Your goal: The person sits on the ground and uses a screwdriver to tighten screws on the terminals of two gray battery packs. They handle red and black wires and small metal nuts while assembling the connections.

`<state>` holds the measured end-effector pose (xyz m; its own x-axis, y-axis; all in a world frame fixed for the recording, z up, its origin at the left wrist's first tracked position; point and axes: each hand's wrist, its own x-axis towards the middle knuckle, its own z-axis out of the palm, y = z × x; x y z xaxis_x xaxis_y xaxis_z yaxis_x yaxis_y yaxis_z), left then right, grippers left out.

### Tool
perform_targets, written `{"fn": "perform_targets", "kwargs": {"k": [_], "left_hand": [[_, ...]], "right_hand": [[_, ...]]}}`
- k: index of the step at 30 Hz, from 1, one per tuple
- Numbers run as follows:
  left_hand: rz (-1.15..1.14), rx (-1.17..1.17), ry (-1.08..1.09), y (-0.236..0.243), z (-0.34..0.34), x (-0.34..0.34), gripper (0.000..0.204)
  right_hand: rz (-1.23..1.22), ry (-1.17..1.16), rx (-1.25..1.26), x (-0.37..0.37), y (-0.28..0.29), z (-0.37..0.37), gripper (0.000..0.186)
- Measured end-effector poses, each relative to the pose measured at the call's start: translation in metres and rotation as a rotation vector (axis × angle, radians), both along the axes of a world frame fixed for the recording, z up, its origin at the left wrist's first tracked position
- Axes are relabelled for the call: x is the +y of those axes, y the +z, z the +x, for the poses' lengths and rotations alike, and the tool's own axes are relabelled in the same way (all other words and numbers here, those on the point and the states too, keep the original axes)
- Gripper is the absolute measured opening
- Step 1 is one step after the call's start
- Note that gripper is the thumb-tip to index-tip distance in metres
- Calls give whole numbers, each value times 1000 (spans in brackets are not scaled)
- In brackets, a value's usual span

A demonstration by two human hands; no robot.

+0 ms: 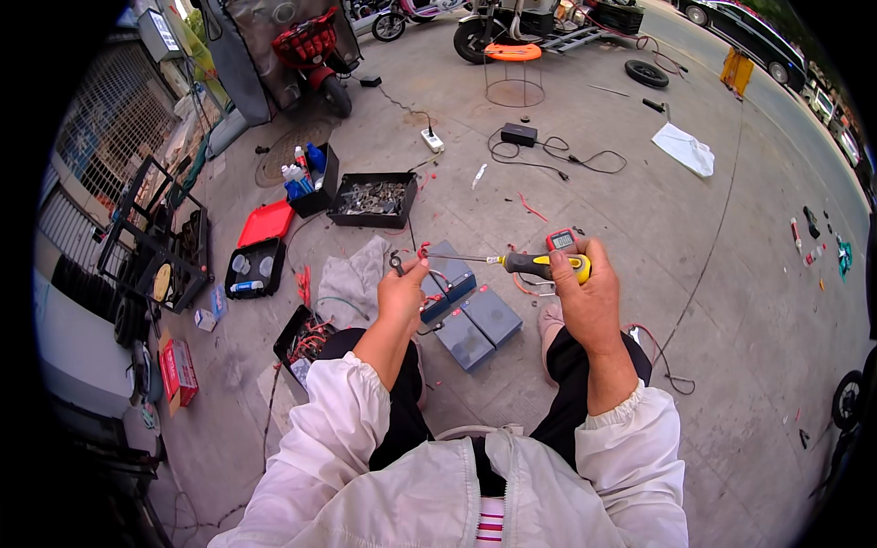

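My right hand (594, 297) is closed around the yellow and black handle of a screwdriver (534, 265). Its long shaft points left, level above several grey-blue batteries (493, 315) on the ground between my feet. At the tip sits a small red piece (423, 249), beside the fingers of my left hand (399, 297). That hand pinches a small black ring-ended piece (396, 262), its lower part hidden by the fingers. A red multimeter (561, 240) with a lit display lies just beyond my right hand. Red and black leads run around the batteries.
A grey cloth (356, 279) and a black bin of wires (306, 338) lie left of the batteries. Farther out are an open red and black case (260, 247), a tray of small metal parts (375, 199), a black charger (519, 135) with its cable, and an orange stool (513, 53).
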<state>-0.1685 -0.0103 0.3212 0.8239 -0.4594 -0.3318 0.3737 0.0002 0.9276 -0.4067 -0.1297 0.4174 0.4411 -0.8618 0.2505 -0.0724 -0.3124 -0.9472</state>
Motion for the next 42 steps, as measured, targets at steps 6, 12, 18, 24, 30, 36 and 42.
{"fn": "perform_targets", "kwargs": {"k": [6, 12, 18, 24, 30, 36, 42], "left_hand": [[-32, 26, -58, -1, 2, 3, 26], [6, -25, -94, -2, 0, 4, 28], [80, 75, -81, -31, -18, 5, 23], [36, 257, 0, -105, -52, 2, 15], [-54, 472, -1, -177, -58, 14, 19], [-29, 611, 17, -225, -47, -14, 24], [-91, 832, 160, -277, -38, -40, 24]], "right_hand": [[-86, 115, 27, -3, 1, -7, 28], [-132, 104, -8, -2, -1, -10, 28], [-160, 117, 160, 0, -5, -6, 26], [-320, 189, 356, -3, -11, 3, 27], [-522, 275, 724, 1, -26, 48, 36], [-563, 372, 862, -16, -52, 112, 38], [-497, 434, 973, -26, -95, 155, 33]]}}
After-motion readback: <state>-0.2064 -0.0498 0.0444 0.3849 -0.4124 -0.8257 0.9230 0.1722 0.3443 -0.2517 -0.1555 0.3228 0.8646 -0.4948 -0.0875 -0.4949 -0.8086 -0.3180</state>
